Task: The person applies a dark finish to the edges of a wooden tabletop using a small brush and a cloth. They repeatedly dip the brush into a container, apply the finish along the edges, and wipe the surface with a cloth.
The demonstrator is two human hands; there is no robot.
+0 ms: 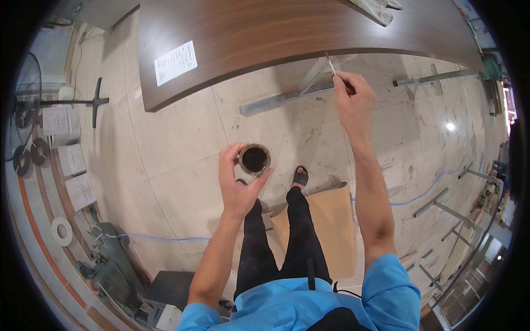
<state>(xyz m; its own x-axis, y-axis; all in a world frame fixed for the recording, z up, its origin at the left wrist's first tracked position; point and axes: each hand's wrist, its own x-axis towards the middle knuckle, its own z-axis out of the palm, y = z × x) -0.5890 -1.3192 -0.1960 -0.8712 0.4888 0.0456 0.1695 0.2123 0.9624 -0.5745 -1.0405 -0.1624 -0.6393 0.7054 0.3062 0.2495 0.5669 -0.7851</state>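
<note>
A small round cup (255, 159) with dark brown liquid inside is gripped by my left hand (236, 182), its fingers and thumb wrapped round the sides. My right hand (354, 102) pinches a thin brush (332, 65) with a pale handle. The brush's dark tip meets or nearly meets the front edge of a dark brown wooden panel (265, 44); I cannot tell if they touch. A white printed label (175, 63) sticks to the panel's left part. On its far right side lies a pale cloth (378, 10).
Metal support bars (276, 102) stand under the panel. A flat cardboard sheet (331, 231) lies on the floor by my legs. Blue hoses (425, 193) cross the tiles. At left are a fan stand (95, 102) and a compressor (118, 254); metal frames (447, 207) stand at right.
</note>
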